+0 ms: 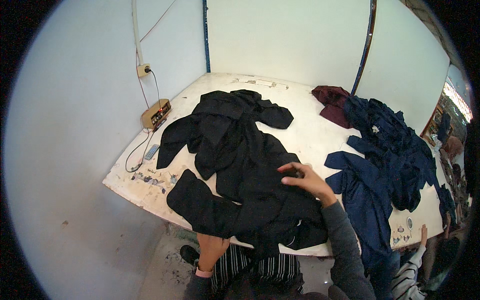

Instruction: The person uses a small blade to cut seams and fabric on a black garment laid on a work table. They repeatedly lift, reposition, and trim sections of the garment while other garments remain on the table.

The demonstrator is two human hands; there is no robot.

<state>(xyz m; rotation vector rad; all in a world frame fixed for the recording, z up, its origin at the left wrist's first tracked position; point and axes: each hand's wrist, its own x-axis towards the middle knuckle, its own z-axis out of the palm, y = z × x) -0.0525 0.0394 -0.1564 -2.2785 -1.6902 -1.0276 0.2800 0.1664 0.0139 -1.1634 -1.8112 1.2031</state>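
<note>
A large black garment (235, 165) lies spread in loose folds over the white table (305, 132), its near end hanging over the front edge. My left hand (212, 248) is at that edge, touching the garment's near left part. Cloth hides its fingers, so I cannot tell how they are closed. Over the garment's right side hovers my right hand (307, 181), fingers curved and apart from the thumb, with nothing held. Right of it lies a heap of dark navy garments (385, 145), partly hanging over the front edge.
A maroon cloth (334, 105) lies behind the navy heap. On the left are a small corded box (156, 114) and a remote control (151, 152). Pale walls (280, 40) bound the table. At the right edge, another person's hand (424, 234) rests near the table.
</note>
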